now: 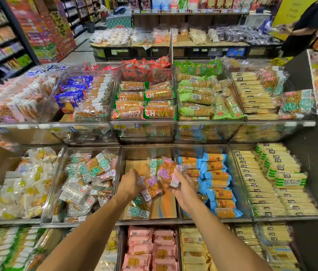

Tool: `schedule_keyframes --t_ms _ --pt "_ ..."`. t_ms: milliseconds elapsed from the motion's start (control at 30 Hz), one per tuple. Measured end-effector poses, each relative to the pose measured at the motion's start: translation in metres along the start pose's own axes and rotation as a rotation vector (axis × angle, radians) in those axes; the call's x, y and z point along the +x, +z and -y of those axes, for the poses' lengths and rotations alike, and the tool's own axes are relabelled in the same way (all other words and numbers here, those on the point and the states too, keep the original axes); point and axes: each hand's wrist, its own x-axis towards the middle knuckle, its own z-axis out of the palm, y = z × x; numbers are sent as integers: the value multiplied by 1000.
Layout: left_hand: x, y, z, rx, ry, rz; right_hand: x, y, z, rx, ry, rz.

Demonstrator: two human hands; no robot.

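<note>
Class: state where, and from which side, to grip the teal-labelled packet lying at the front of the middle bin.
Pinch the teal-labelled packet across its narrow sides from above: it lies flat on the cardboard, and the left hand crowds its far end.

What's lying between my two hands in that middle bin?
In the head view, purple-printed snack packets lie on a cardboard liner between the left hand, which grips them, and the right hand, which holds a round cracker packet.
</note>
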Motion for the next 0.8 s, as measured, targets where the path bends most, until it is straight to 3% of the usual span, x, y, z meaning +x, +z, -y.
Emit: schedule_keyframes --t_ms 300,800 --pt "9 9 4 68 -55 126 6 -3 -3 0 -9 -15" --pt "-30 1 4 -647 -110 57 9 -9 -6 -21 -9 -8"
